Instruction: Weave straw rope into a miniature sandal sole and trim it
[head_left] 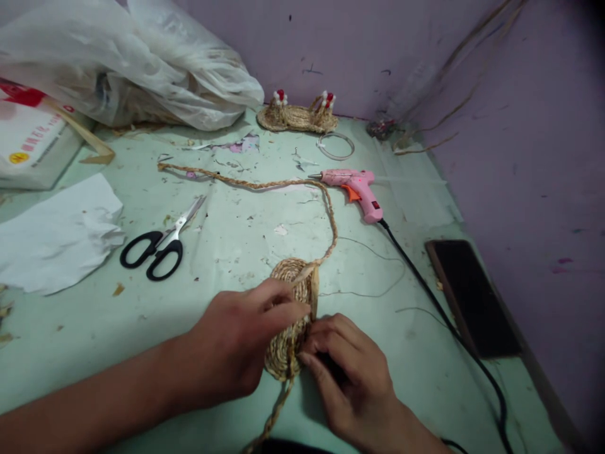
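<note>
An oval mat of coiled woven straw [293, 271] lies on the table between my hands. A braided straw cord [333, 221] runs from its top end up and away to the left, and another braid [278, 410] trails from its bottom end. My left hand [250, 334] rests over the left side of the mat, its fingers bent across the middle. My right hand [350, 366] pinches at the mat's lower right edge; whatever lies between its fingertips is too small to make out. A flat straw strip [314, 293] stands along the right edge.
Black-handled scissors [163, 243] and white paper [61, 233] lie left. A pink glue gun [357, 189] with a black cable [430, 302] and a phone [472, 296] are right. Behind are a straw sole with beads [297, 118], a wire ring [336, 146] and a plastic bag [142, 69].
</note>
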### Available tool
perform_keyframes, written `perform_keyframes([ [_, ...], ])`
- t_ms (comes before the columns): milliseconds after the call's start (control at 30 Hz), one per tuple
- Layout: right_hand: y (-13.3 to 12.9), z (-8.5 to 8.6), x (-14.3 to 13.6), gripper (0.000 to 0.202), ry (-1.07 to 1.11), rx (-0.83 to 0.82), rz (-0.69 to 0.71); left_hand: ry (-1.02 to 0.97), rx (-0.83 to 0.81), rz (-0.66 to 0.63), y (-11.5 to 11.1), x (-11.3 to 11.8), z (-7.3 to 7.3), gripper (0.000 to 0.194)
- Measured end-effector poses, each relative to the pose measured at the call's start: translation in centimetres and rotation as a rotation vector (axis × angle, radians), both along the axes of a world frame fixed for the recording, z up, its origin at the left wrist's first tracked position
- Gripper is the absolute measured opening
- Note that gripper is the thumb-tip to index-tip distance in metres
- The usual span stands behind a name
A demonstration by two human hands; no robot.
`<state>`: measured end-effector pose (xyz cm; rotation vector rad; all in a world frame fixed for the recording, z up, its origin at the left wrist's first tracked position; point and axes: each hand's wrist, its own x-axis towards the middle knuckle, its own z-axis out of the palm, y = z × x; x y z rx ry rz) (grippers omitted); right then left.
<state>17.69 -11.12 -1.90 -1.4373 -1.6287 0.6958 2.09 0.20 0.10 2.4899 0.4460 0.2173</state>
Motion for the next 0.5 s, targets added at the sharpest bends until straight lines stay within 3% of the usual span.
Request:
perform_keyframes([
  [100, 0.1, -0.2, 0.0, 0.014, 0.000, 0.011, -0.017, 0.144, 0.118, -0.152, 1.1, 1.3, 1.1, 0.041],
  [233, 0.0, -0.5, 0.0, 0.014, 0.011, 0.006, -0.021, 0.213, 0.226, -0.294, 2.1, 2.2, 1.4, 0.026],
  [400, -0.1, -0.3, 0.0, 0.014, 0.010, -0.021, -0.003, 0.170, 0.295, -0.298, 2.7, 1.3, 1.0, 0.017],
  [500, -0.2, -0.2, 0.0, 0.018, 0.008, -0.036, -0.007, 0.191, 0.349, -0.271, 3.0, 0.5, 1.8, 0.020],
])
